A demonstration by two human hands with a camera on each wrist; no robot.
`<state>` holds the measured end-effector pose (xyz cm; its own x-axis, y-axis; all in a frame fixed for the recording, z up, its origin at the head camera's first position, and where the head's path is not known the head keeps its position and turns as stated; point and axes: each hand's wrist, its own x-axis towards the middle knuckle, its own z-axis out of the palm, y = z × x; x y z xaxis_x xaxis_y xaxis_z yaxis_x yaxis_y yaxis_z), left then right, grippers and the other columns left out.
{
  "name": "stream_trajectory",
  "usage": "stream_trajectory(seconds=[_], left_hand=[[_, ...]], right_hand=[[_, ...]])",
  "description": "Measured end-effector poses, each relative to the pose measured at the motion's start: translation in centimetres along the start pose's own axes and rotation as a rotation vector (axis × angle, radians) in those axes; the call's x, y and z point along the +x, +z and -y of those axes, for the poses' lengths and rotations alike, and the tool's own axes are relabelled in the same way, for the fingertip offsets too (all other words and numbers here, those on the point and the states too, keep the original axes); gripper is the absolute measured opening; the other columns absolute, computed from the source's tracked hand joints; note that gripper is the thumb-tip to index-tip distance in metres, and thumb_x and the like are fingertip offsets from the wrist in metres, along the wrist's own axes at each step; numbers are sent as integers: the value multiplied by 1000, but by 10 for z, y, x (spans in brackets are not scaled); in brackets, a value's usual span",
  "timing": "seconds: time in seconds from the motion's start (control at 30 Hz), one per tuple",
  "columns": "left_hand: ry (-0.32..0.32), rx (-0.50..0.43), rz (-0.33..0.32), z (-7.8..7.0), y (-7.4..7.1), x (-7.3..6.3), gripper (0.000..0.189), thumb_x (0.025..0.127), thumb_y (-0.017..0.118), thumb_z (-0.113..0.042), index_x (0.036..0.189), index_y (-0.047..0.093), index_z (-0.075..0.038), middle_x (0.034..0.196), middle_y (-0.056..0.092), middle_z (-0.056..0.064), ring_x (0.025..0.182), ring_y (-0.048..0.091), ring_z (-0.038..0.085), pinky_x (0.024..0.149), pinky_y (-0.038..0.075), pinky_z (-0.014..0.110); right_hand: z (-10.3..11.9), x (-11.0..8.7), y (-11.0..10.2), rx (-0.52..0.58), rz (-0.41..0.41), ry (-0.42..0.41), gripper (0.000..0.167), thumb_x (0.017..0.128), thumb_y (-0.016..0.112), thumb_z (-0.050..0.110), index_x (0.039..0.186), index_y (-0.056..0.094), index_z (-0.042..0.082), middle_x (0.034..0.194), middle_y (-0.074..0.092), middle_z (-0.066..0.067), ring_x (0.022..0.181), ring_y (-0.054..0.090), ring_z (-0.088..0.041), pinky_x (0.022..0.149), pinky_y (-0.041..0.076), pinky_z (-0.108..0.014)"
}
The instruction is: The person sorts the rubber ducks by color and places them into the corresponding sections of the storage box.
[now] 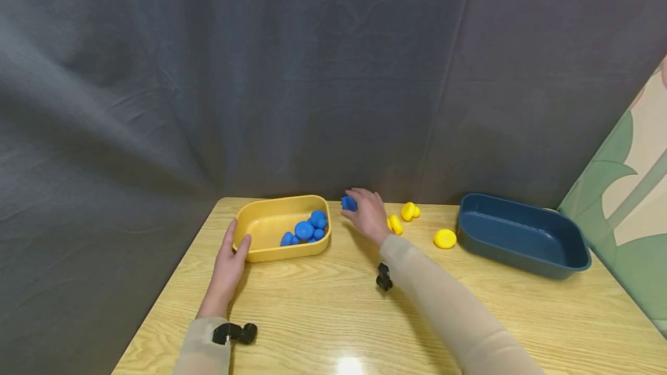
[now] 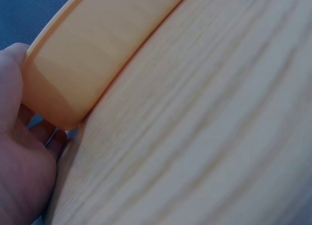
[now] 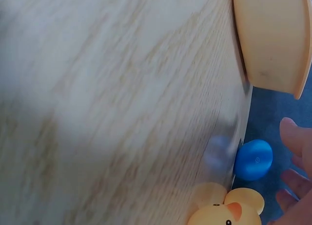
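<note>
My left hand holds the left near corner of a yellow bin, with the thumb at the rim and the fingers round the outside. In the left wrist view, the fingertips partly disappear behind the bin's corner. Several rounded blue toys lie at the bin's right end. Right of the bin, my right hand reaches around another blue toy. The right wrist view shows a gap between the thumb and that blue toy, whose round base faces the camera. A yellow rubber duck sits beside it.
More yellow ducks lie right of my right hand, including one at the back and one nearer. A dark blue bin stands at the right of the wooden table. A grey curtain hangs behind.
</note>
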<state>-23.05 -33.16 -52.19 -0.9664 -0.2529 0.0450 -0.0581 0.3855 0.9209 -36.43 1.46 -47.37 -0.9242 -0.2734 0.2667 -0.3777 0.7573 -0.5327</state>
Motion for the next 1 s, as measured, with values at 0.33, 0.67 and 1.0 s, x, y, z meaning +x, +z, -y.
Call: stream_trajectory(seconds=[0.33,0.67,1.0], left_hand=[[3,-3,-1,-1,0,-2,81,116,50,-53,180,9,-27,185,9,7,170,5,33,136,10,58],[-6,10,2,1,0,-1,82,115,50,-58,180,8,-30,185,9,6,170,5,32,136,10,58],[17,5,-1,2,-1,2,80,117,51,-53,180,9,-28,185,10,7,170,6,32,136,10,57]], right_hand=[[-4,-2,-1,-70,102,-34,67,104,81,25,162,54,3,168,49,-21,159,38,-42,133,12,-67],[-7,-2,1,-111,151,-19,70,106,78,28,166,49,5,169,47,-21,161,35,-42,134,8,-66],[-5,-1,1,-102,142,10,59,106,79,23,157,60,1,151,56,-23,144,51,-40,135,10,-63]])
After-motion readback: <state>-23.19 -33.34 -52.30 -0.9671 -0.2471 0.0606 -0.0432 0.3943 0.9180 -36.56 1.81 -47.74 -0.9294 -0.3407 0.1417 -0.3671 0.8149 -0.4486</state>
